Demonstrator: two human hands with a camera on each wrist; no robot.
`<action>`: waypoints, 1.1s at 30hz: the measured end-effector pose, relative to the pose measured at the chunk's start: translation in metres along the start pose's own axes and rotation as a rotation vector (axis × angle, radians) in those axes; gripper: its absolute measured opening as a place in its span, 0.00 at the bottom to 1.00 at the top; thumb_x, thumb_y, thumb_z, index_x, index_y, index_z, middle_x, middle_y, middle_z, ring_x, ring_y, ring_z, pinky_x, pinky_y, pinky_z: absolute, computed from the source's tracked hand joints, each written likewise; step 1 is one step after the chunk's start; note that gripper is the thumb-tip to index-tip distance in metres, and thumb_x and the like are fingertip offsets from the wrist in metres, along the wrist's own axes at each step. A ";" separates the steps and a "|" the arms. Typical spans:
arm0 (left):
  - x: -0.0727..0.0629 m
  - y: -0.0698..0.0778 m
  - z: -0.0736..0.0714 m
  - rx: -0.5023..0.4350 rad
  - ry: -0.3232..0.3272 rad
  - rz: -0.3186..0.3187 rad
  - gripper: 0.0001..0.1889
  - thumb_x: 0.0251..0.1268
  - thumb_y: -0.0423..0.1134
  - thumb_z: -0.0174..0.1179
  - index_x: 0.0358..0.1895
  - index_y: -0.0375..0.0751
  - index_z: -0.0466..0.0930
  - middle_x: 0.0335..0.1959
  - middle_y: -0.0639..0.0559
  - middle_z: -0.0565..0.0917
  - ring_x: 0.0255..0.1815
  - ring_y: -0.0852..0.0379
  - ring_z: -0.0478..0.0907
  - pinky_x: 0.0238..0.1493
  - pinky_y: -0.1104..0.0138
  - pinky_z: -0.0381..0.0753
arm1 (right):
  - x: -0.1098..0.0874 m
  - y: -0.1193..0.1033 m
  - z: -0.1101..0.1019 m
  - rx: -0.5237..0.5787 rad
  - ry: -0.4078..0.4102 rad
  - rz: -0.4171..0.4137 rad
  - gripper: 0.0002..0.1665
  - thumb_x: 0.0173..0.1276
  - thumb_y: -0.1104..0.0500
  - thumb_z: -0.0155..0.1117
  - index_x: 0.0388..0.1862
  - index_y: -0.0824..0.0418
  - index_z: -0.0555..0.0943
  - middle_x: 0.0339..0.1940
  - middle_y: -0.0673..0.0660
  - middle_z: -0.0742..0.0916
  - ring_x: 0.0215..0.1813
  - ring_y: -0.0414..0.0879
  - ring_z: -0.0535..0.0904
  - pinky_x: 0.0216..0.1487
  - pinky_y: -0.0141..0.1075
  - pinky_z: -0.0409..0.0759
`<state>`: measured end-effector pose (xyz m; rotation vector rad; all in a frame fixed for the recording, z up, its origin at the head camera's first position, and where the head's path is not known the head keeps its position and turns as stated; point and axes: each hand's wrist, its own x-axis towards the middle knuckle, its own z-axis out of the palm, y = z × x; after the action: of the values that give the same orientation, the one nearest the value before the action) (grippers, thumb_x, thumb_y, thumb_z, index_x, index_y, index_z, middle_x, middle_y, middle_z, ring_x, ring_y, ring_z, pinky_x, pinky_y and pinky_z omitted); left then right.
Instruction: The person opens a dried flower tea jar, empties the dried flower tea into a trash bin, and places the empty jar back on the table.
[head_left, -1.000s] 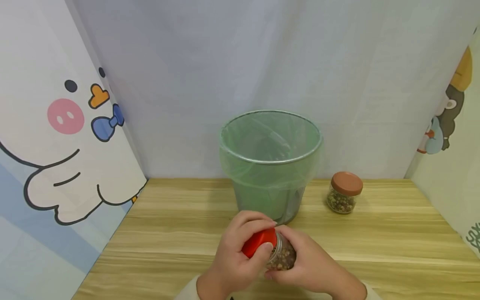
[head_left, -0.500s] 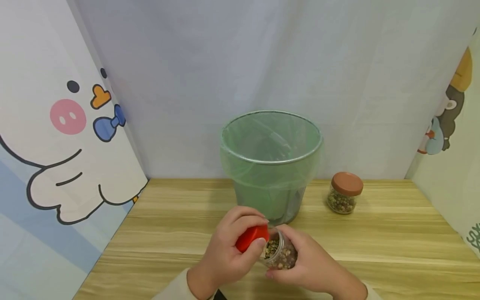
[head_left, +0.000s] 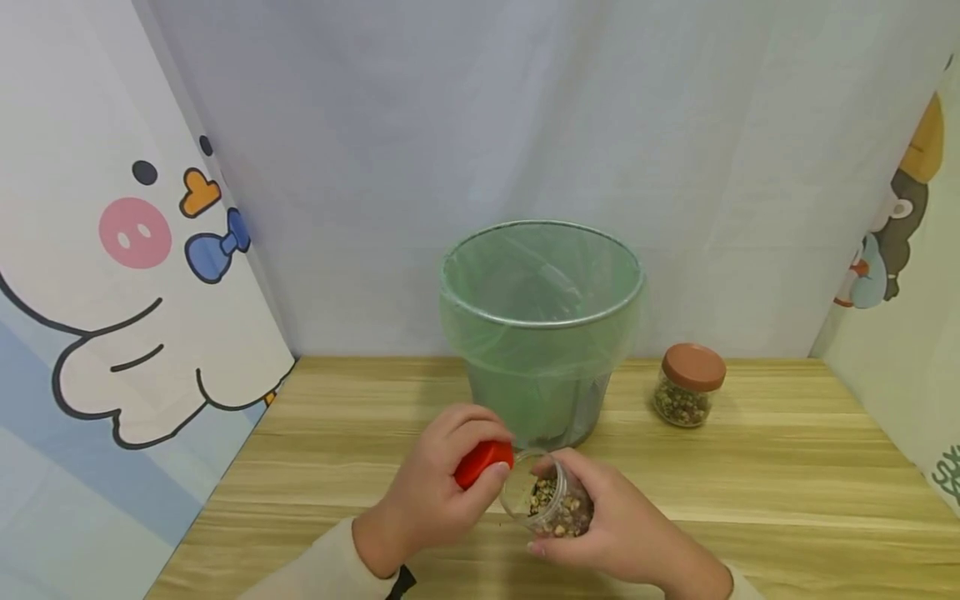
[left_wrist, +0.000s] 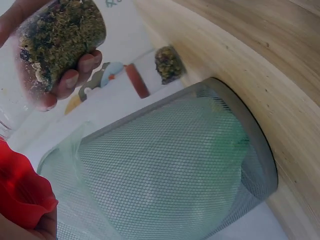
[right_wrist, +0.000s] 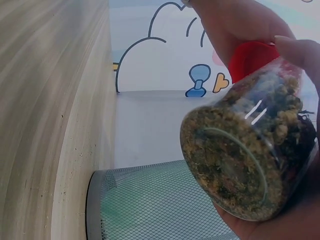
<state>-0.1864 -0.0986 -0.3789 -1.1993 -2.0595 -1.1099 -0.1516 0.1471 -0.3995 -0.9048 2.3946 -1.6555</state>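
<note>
My left hand [head_left: 431, 492] grips a red lid [head_left: 480, 463], its scalloped hollow side showing in the left wrist view. Just to the right, my right hand [head_left: 626, 529] is wrapped round a clear jar [head_left: 572, 515] of dried, crumbly brown-green plant pieces. The jar is tilted, its uncovered mouth facing left toward the lid, with a gap between them. In the right wrist view the jar's base [right_wrist: 230, 165] faces the camera, and its contents lie against the bottom and side. Both hands are over the table in front of the bin.
A mesh bin [head_left: 543, 392] with a green plastic liner folded over its rim stands behind the hands. Toward the back right sits a second jar [head_left: 684, 403] with a brown lid and dried plant pieces inside. Cartoon-printed cloth flanks the wooden table [head_left: 337, 417].
My left hand has lifted the red lid off the jar and drawn it leftward, baring the mouth. The right hand has held the jar almost still.
</note>
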 end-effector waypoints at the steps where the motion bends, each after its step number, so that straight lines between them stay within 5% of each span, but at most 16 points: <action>1: 0.000 -0.001 -0.001 0.009 -0.009 -0.007 0.11 0.67 0.33 0.63 0.50 0.47 0.83 0.51 0.52 0.81 0.50 0.53 0.78 0.43 0.65 0.82 | 0.000 0.000 0.000 -0.004 0.001 -0.003 0.31 0.61 0.53 0.82 0.59 0.56 0.77 0.45 0.53 0.86 0.45 0.44 0.84 0.45 0.38 0.85; 20: 0.002 -0.024 -0.014 0.187 -0.169 -0.041 0.08 0.69 0.39 0.63 0.49 0.47 0.83 0.50 0.55 0.80 0.51 0.56 0.76 0.45 0.64 0.81 | -0.001 0.002 0.000 -0.027 0.018 -0.019 0.31 0.60 0.52 0.82 0.59 0.53 0.77 0.47 0.54 0.86 0.48 0.44 0.84 0.48 0.37 0.84; 33: 0.004 -0.055 -0.019 0.307 -0.270 -0.051 0.10 0.69 0.41 0.65 0.49 0.43 0.84 0.47 0.53 0.82 0.47 0.55 0.76 0.45 0.60 0.81 | -0.001 0.000 -0.001 -0.024 0.021 0.010 0.31 0.60 0.52 0.83 0.58 0.53 0.77 0.47 0.53 0.85 0.48 0.45 0.83 0.48 0.37 0.84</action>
<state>-0.2358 -0.1278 -0.3880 -1.1970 -2.3688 -0.6461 -0.1512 0.1486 -0.3994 -0.8825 2.4332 -1.6451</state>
